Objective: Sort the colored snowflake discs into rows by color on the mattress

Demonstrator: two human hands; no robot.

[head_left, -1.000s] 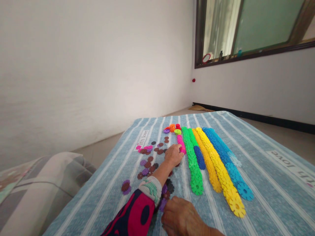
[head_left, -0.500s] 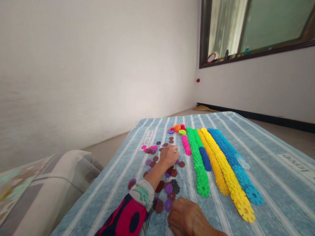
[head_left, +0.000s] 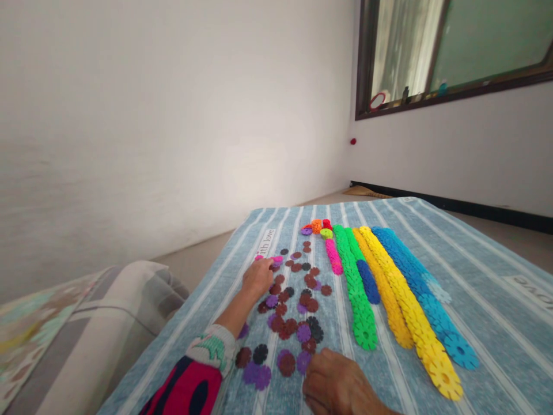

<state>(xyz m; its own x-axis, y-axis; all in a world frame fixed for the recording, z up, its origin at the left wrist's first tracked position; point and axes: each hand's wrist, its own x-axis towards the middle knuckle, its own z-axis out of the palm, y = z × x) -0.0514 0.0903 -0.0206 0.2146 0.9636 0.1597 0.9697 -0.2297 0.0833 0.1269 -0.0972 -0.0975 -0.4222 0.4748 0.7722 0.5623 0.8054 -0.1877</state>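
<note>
Pink discs [head_left: 278, 260] lie in the far half of the cloth [head_left: 496, 311], close to its left edge and at the fingertips of the left hand [head_left: 258, 278], though from my remote seat I cannot tell whether those fingers are clamped on one or apart. Toward the right edge from that grip, past loose brown discs [head_left: 310, 281], lies the pink row [head_left: 333, 257], its long axis running far to near; the right hand [head_left: 334, 380], curled toward the near edge, sits farther off, its grip hidden.
</note>
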